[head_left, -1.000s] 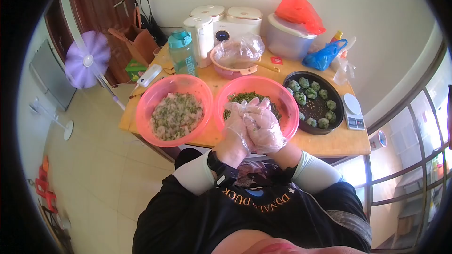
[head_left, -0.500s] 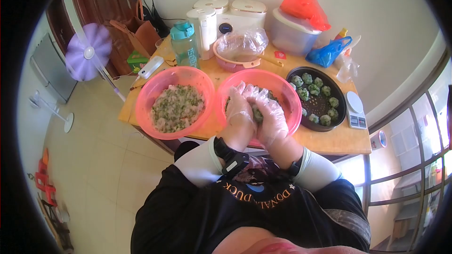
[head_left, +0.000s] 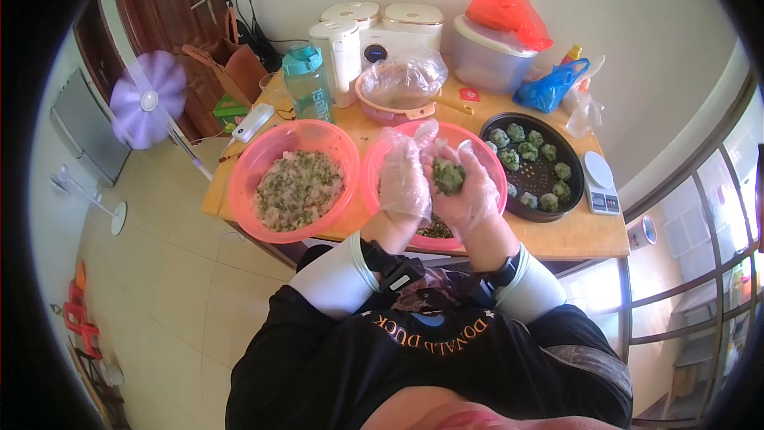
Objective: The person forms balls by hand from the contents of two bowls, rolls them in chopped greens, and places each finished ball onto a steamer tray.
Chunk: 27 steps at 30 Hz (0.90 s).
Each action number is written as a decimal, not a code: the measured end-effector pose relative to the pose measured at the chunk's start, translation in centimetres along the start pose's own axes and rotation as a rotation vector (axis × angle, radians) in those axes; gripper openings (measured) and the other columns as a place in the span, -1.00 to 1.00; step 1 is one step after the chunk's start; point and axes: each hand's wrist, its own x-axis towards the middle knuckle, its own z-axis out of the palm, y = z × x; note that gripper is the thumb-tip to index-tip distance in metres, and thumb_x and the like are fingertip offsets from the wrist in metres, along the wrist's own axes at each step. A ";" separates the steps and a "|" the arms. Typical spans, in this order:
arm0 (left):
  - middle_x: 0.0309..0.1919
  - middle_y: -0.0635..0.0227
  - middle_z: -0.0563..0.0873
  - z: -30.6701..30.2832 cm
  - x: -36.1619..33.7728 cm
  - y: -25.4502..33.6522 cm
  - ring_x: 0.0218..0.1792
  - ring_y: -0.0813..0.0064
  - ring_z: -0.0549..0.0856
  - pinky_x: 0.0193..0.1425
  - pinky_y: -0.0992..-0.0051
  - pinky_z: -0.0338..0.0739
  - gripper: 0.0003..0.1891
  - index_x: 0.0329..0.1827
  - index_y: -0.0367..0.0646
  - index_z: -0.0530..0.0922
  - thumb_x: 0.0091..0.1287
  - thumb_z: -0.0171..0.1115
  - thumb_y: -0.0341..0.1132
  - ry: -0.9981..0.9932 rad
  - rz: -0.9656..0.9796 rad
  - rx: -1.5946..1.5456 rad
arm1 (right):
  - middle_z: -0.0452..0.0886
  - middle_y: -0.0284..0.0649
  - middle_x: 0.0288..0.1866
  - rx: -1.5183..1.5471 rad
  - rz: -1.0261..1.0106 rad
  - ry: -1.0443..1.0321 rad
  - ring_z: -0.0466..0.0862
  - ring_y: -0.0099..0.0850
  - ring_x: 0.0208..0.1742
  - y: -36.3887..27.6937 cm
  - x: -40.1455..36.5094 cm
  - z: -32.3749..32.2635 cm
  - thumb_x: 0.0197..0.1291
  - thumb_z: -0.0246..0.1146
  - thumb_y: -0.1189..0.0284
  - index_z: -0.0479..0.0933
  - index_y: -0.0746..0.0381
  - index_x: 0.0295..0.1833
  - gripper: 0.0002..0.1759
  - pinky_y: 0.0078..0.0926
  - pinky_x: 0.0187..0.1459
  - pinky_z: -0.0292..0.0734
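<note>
Fingers of the right hand [head_left: 476,196] are curled around a green ball [head_left: 449,178], which is held up in the palm above a pink bowl. Beside it, the left hand [head_left: 405,179] is held with its fingers stretched out; whether the ball is touched by them cannot be told. Both hands are covered by thin clear gloves. Chopped greens [head_left: 435,229] can be seen inside the pink bowl [head_left: 372,171] below. To the left, a second pink bowl [head_left: 246,183] is filled with a pale and green mix [head_left: 298,191]. To the right, more green balls [head_left: 528,150] are set near the edge of a round black pan [head_left: 532,189]. Just beside the pan, a white scale [head_left: 598,179] is placed. All of these are held up by a wooden table [head_left: 557,240]. Farther back, a blue-green bottle [head_left: 309,86] is stood near a basin [head_left: 380,114] partly covered by a clear bag [head_left: 410,76].
</note>
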 end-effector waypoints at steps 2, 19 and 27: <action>0.08 0.13 0.74 -0.4 0.1 -0.6 0.03 0.44 0.70 0.22 0.44 0.54 -0.37 0.38 -0.38 0.49 0.67 -0.22 0.04 -0.106 -0.053 0.180 | 0.65 -0.06 -0.03 -0.176 0.003 0.023 0.68 -0.16 0.01 0.3 0.1 -0.5 0.48 0.20 0.16 0.56 0.34 0.02 -0.60 -0.17 0.08 0.67; 0.01 0.27 0.72 -0.1 -2.2 -0.7 0.05 0.28 0.71 0.21 0.20 0.64 -0.65 0.09 -0.10 0.57 0.62 -0.04 -0.03 -0.041 -0.496 -0.765 | 0.68 0.04 0.06 -2.153 -0.824 -0.426 0.65 0.03 0.08 0.5 -1.3 1.6 0.43 0.07 0.25 0.68 0.17 0.10 -0.63 0.04 0.14 0.46; 0.02 0.12 0.69 -0.1 -1.5 0.4 0.01 0.19 0.72 0.21 0.15 0.67 -0.69 0.08 -0.18 0.55 0.61 0.03 -0.12 0.135 -0.558 -0.826 | 0.63 0.05 0.14 -2.141 -0.574 -0.360 0.54 0.11 0.25 -0.7 -2.4 3.2 0.42 -0.06 0.38 0.36 0.31 0.43 -0.48 -0.12 0.33 0.36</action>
